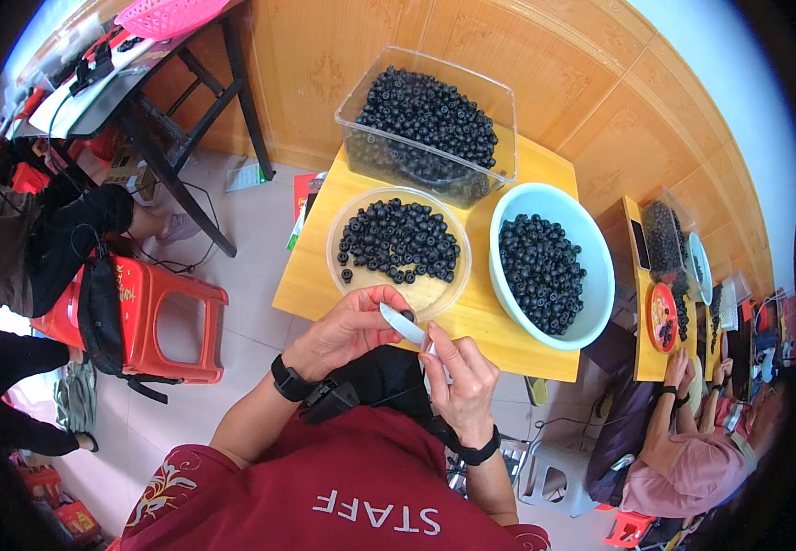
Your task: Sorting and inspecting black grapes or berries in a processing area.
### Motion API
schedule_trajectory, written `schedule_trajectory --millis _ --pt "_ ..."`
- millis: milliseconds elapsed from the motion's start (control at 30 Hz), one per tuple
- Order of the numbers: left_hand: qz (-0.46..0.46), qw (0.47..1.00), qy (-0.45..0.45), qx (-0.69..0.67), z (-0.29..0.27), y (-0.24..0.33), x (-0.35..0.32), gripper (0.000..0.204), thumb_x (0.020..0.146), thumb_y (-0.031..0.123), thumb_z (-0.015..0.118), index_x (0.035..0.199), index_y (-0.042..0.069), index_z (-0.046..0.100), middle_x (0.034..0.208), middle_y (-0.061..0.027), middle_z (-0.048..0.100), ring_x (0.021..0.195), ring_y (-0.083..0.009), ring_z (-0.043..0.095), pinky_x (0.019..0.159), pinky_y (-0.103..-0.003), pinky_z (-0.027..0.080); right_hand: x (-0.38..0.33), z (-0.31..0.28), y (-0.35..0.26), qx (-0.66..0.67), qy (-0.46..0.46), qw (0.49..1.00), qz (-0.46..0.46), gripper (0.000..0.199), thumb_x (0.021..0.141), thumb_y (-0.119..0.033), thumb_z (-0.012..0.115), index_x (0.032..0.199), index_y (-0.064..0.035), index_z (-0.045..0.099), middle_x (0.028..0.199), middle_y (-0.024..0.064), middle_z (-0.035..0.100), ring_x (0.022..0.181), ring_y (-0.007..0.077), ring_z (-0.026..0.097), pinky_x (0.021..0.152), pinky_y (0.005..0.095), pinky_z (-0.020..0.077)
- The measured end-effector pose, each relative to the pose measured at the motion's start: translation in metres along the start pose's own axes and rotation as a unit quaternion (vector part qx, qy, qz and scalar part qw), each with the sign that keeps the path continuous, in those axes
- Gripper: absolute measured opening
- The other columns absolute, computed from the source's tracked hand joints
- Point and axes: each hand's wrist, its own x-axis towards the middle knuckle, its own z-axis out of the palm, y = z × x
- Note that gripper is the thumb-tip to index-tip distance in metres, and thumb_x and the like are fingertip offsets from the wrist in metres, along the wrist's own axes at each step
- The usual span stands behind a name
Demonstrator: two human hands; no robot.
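My left hand [347, 332] pinches a small round black part [407, 315], rubber or plastic, between thumb and fingers. A small knife [402, 323] with a pale, shiny blade is gripped in my right hand [460, 378], its tip at the fingers of my left hand and close to the black part. Both hands meet over the near edge of the yellow table [311, 280]. Just beyond them a shallow round clear tray [430, 296] holds many loose black parts [398, 237], hollow and ring-like. The knife's handle is mostly hidden by my right fingers.
Behind the tray stands a clear rectangular bin [361, 151] heaped with black parts; a light blue bowl [600, 275] of them is at the right. A red stool [187, 335] and black table [141, 101] lie left. Another person [692, 459] works at the right.
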Motion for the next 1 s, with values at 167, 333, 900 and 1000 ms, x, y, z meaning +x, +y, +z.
schedule_trajectory --millis 167,333,900,1000 --pt "-0.013 1.0 0.01 0.013 0.001 0.002 0.0 0.017 0.082 0.003 0.066 0.098 0.004 0.061 0.095 -0.0052 0.065 0.082 -0.0137 0.063 0.075 -0.025 0.052 0.0 -0.001 0.003 -0.001 -0.004 1.0 -0.004 0.038 0.073 -0.011 0.075 0.109 -0.0073 0.067 0.065 0.0055 0.049 0.054 0.0216 0.055 0.049 0.034 0.0448" --pt "-0.014 1.0 0.008 0.015 0.008 0.01 -0.001 0.016 0.082 0.003 0.066 0.097 0.004 0.06 0.094 -0.0063 0.065 0.078 -0.0139 0.062 0.071 -0.025 0.052 0.004 -0.001 0.011 0.021 -0.015 1.0 -0.005 0.031 0.077 -0.009 0.072 0.107 -0.0063 0.067 0.066 0.0067 0.051 0.054 0.0222 0.055 0.05 0.0344 0.0444" --pt "0.078 0.995 -0.036 0.045 0.032 0.096 0.061 0.019 0.088 0.004 0.06 0.107 0.005 0.059 0.102 -0.0109 0.064 0.087 -0.0155 0.064 0.079 -0.025 0.054 -0.01 -0.018 0.042 0.046 0.076 0.987 0.134 0.021 0.085 -0.005 0.061 0.105 -0.0008 0.066 0.071 0.01 0.06 0.054 0.019 0.054 0.051 0.031 0.0429" --pt "0.076 0.995 -0.04 0.052 0.038 0.096 0.062 0.02 0.087 0.003 0.061 0.107 0.005 0.058 0.102 -0.011 0.064 0.087 -0.0155 0.064 0.081 -0.026 0.054 -0.017 -0.023 0.043 0.049 0.087 0.987 0.125 0.021 0.085 -0.005 0.061 0.105 -0.0011 0.066 0.071 0.0097 0.06 0.053 0.0182 0.053 0.051 0.0308 0.0425"
